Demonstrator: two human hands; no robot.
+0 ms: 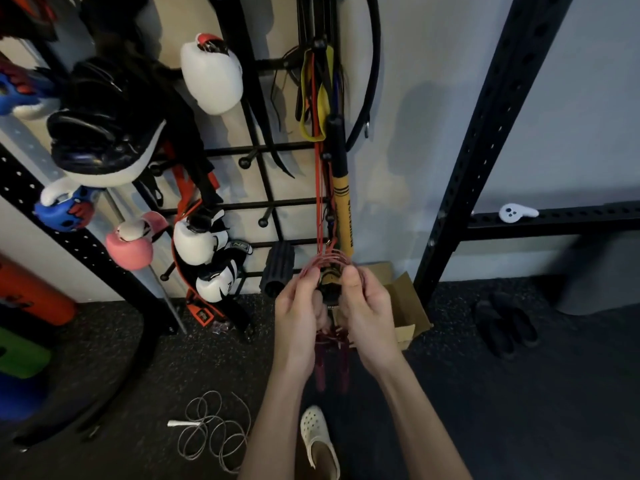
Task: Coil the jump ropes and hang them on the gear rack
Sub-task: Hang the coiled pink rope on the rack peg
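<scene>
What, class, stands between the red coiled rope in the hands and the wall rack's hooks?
Nothing solid: both hands hold the red rope just before the rack, with bare pegs nearby.

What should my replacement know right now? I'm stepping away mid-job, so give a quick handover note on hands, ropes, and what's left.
Left hand and right hand: both closed on the thin red jump rope coil, held in front of the black wall-mounted gear rack; its dark red handles dangle below.
Done: red rope looks coiled.
Left: hang it on a rack peg, then coil and hang the grey wire jump rope with white handle, loose on the floor.
</scene>
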